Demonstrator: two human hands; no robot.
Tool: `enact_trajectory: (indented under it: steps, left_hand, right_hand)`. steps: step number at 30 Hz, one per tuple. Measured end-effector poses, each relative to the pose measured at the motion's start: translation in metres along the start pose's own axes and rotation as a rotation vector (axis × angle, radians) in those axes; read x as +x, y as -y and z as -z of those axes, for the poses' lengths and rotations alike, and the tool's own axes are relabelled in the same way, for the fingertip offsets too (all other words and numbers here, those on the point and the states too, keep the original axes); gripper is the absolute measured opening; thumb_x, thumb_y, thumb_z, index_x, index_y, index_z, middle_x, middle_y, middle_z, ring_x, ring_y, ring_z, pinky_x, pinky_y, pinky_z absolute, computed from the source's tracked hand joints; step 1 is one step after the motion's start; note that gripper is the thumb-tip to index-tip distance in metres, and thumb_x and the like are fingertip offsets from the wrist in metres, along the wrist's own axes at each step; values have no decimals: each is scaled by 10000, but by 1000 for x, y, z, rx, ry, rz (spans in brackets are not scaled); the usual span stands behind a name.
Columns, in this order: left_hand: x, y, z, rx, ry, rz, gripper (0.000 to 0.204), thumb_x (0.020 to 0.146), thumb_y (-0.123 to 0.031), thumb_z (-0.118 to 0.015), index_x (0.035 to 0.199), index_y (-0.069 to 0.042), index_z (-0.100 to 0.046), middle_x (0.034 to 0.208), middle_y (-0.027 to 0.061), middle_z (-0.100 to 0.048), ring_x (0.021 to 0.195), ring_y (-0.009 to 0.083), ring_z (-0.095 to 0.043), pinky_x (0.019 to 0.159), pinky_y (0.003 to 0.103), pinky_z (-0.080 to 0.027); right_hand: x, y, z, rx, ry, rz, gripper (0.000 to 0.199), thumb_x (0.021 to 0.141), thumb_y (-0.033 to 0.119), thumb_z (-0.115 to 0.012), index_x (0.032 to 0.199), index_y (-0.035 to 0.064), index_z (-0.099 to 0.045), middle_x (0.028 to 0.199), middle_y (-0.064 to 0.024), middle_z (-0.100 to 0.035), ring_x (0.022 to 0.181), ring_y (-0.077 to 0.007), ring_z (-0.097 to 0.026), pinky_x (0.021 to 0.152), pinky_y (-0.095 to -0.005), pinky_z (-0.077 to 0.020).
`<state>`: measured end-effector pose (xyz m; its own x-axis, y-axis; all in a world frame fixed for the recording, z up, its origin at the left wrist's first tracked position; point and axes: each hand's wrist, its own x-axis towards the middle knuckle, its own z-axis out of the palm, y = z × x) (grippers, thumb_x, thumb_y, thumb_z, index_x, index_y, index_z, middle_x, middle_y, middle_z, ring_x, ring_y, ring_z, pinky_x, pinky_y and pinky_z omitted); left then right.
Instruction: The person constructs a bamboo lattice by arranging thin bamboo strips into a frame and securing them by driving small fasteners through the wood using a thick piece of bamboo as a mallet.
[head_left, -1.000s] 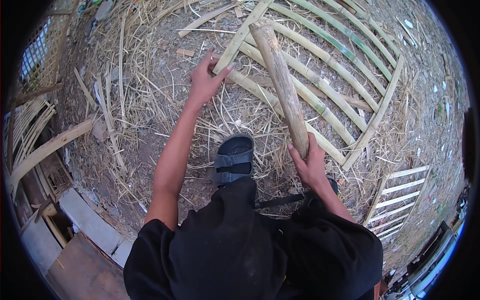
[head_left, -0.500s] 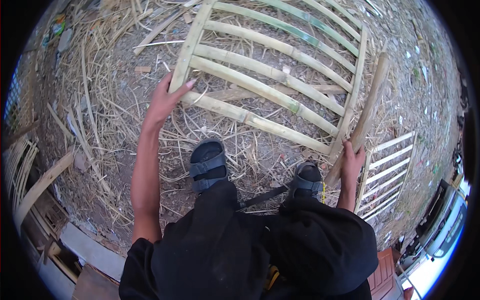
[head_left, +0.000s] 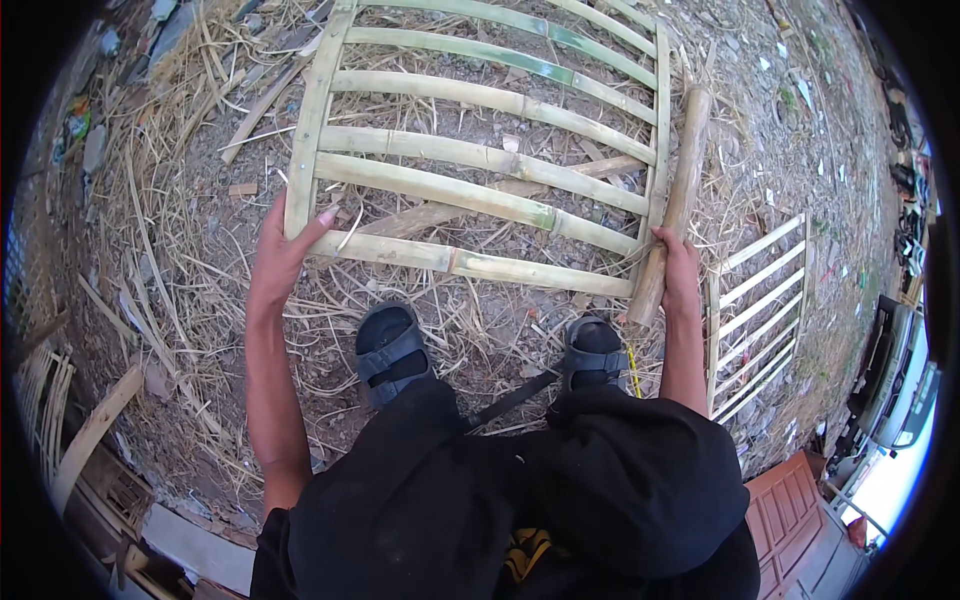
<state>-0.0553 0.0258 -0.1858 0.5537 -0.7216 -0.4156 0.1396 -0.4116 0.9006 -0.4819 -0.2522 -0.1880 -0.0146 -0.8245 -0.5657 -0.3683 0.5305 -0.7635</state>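
A slatted bamboo panel (head_left: 490, 157), its pale curved slats joined to two side rails, lies in front of me. My left hand (head_left: 283, 255) grips its near left corner, with the thumb over the slat end and the fingers around the rail's outer side. A round wooden pole (head_left: 684, 165) runs along the panel's right rail. My right hand (head_left: 680, 268) is closed on the pole near its lower end, beside the panel's near right corner. Whether these fingers also touch the panel is hidden.
My sandalled feet (head_left: 392, 350) stand just below the panel. A smaller slatted panel (head_left: 758, 310) lies at right. Bamboo shavings (head_left: 190, 270) litter the soil. A plank (head_left: 95, 435) leans at left; a reddish panelled door (head_left: 790, 510) and a vehicle (head_left: 893, 375) are at lower right.
The pole has shifted away from me along the panel's right rail and lines up with it more closely, my right hand moving with it. My left hand keeps its corner. The view has turned slightly.
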Motion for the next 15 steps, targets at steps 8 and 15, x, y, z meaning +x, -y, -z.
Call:
enact_trajectory:
  steps: [8, 15]
  left_hand:
    - [-27, 29, 11, -66, -24, 58, 529, 934, -150, -722, 1387, 11, -499, 1116, 68, -653, 1006, 144, -643, 859, 313, -531]
    - [-54, 36, -12, -192, -212, 1, 503, 948, -92, -686, 1391, 12, -471, 1263, 105, -597, 1202, 201, -596, 1004, 341, -508]
  right_hand:
    - [-14, 17, -7, 143, -113, 200, 279, 856, 201, -725, 1019, 2, -618, 825, -34, -597, 674, -131, -583, 592, -285, -478]
    - [15, 80, -17, -14, -55, 347, 323, 847, 245, -742, 1013, -6, -626, 820, -39, -611, 670, -126, -585, 607, -279, -478]
